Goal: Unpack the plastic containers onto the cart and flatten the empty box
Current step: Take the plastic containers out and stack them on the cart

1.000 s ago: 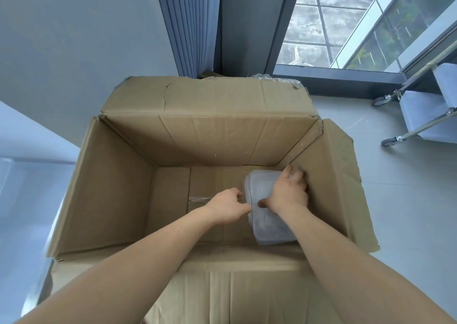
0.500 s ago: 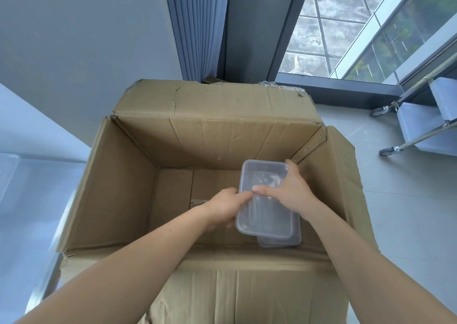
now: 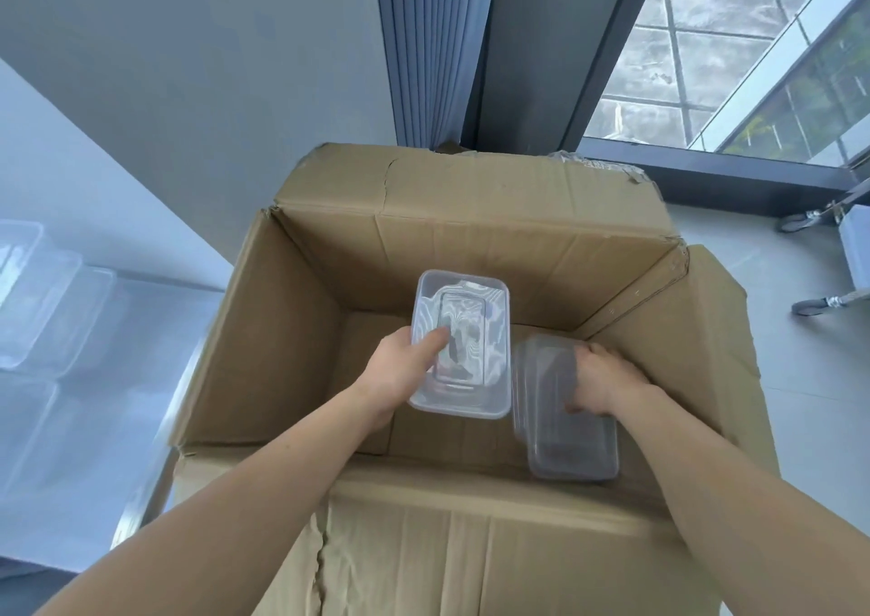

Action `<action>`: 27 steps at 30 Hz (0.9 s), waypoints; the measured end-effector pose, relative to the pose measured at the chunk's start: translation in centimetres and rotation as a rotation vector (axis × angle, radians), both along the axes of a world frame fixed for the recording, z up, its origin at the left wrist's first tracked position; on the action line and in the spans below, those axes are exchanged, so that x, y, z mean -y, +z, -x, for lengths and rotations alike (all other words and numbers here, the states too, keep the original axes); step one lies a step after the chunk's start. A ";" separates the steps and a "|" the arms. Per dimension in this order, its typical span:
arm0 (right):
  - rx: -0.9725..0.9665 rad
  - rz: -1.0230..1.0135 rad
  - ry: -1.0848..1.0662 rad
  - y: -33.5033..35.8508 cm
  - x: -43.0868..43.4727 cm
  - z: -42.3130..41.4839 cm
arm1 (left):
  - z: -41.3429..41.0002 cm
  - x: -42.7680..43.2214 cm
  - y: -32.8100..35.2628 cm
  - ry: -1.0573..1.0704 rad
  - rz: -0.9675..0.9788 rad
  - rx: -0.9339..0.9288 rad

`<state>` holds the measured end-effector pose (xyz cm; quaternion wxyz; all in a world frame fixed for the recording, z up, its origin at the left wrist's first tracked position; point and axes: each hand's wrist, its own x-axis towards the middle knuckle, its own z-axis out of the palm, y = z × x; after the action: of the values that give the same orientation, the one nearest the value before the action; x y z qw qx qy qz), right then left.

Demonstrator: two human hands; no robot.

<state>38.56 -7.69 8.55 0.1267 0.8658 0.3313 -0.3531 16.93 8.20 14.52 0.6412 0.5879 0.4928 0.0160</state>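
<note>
Two hands are inside the cardboard box [image 3: 471, 248]. The left hand [image 3: 400, 373] grips one clear container [image 3: 471, 333], thumb over its left rim and fingers beneath, holding it raised above the middle of the box floor. The right hand [image 3: 600, 382] has its fingers curled over the top of a stack [image 3: 572, 446] of similar containers, which sits low at the right, near side of the box. Risks, as judged: the raised container is held along one edge only, and thin slick plastic may tilt or slip on the way left to the cart [image 3: 94, 427]. It may also clip the box's left wall in passing. Nested containers tend to stick, so the stack could come up in part and shed its lower pieces. Other clear containers [image 3: 33, 295] already sit on the cart and could be knocked when this one is set down. Flattening must wait until the stack is out. Appearance: the container is translucent and rectangular with rounded corners, a raised rim and an inset panel in its base, with bright glare across it. Whether it has a lid cannot be told. The stack looks greyer and blurred, and its count is unreadable.
</note>
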 end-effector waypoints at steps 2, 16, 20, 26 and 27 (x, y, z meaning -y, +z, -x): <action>0.056 0.003 0.029 -0.1 -0.1 -0.2 | 0.1 0.1 -0.1 -0.026 0.004 -0.025; -0.041 -0.079 -0.027 1.9 -0.4 -0.1 | -0.1 0.8 -0.2 -0.051 0.030 -0.093; -0.111 -0.152 -0.055 2.1 -0.5 -0.1 | 0.0 0.7 -0.3 -0.004 0.012 -0.084; -0.324 -0.398 -0.259 3.2 -0.9 -0.2 | -0.1 0.3 0.8 0.060 0.007 -0.064; -0.355 -0.442 -0.294 3.6 -1.0 -0.1 | -0.1 0.2 1.2 0.069 0.007 -0.062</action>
<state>38.63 -6.67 12.16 -0.1764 0.8359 0.2882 -0.4326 17.01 7.97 15.73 0.6268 0.5685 0.5326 0.0184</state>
